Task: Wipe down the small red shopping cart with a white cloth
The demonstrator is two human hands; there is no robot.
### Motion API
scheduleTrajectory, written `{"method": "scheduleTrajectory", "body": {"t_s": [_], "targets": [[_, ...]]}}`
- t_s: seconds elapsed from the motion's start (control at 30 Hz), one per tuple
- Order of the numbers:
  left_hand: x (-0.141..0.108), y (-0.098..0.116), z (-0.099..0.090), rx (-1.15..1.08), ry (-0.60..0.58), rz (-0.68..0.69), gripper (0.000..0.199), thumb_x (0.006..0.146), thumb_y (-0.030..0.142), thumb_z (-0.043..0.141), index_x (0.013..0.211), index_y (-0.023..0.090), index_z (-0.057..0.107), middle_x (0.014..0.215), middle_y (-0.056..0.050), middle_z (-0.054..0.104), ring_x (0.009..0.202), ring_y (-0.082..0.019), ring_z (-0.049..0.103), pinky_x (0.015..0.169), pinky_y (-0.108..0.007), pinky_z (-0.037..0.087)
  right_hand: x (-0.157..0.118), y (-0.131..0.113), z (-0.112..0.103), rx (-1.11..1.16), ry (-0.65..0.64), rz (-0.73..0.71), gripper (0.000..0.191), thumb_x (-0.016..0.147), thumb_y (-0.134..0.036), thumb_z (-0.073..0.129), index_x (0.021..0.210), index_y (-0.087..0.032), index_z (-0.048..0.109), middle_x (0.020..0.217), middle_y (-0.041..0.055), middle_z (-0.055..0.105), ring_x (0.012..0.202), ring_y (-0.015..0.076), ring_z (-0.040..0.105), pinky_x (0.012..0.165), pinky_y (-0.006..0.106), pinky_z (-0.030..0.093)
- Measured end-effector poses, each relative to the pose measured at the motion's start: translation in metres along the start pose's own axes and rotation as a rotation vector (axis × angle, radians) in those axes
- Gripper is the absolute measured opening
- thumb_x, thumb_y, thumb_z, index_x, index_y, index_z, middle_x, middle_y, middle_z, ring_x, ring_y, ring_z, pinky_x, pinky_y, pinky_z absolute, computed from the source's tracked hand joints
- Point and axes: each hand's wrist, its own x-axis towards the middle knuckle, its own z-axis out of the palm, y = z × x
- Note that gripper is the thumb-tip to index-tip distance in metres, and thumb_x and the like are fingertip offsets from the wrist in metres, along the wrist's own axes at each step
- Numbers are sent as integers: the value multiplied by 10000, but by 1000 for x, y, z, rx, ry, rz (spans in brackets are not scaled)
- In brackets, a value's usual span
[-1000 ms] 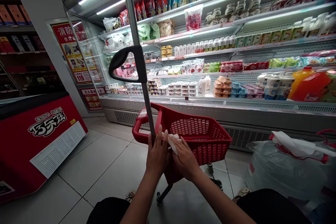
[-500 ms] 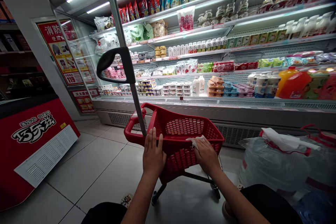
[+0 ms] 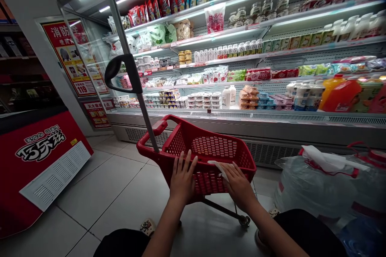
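A red plastic basket cart (image 3: 215,134) with a long grey metal pole (image 3: 116,12) and a black handle (image 3: 132,74) stands on the floor in front of me. My left hand (image 3: 182,176) lies against the near side of the basket, its fingers spread and nothing held. Further right, my right hand (image 3: 238,184) presses a white cloth or tissue (image 3: 218,165) on the basket's near rim, fingers close together over it.
Beyond the cart is a lit refrigerated shelf (image 3: 271,118) full of dairy goods and drinks. A red freezer (image 3: 69,168) stands at the left. Plastic-wrapped large bottles (image 3: 316,184) are on the floor at the right. My knees flank the cart.
The cart has turned a little and its pole has shifted left. My left hand has moved slightly right along the basket, with its fingers more spread. The cloth now lies flatter under my right fingers.
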Motion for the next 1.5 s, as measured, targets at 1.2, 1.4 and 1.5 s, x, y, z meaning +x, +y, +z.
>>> {"method": "scheduleTrajectory", "body": {"t_s": [1.2,1.4,1.5], "targets": [[-29,9,48,-71,-57,-378,629,997,396,483,1567,132,456,1729,-196,186,1601,-395,129,1261,-615,219,-2,45,-2,88,-155,-159,485,1071,-253,413,1551,-262,481,1494,46,610,1409,216,545,1259,545,352],[-22,22,49,-114,0,-379,655,972,302,494,1587,93,409,1738,-218,98,1602,-413,78,1266,-623,187,-14,8,7,120,-50,-62,405,1041,-227,412,1384,-241,629,1403,56,679,1371,242,578,1207,544,435],[-21,21,47,-122,-4,-365,669,987,345,504,1588,70,397,1734,-244,76,1601,-419,82,1274,-611,165,-26,-27,5,157,-50,-114,438,1004,-196,452,1412,-237,605,1403,53,676,1361,236,579,1217,522,427]]}}
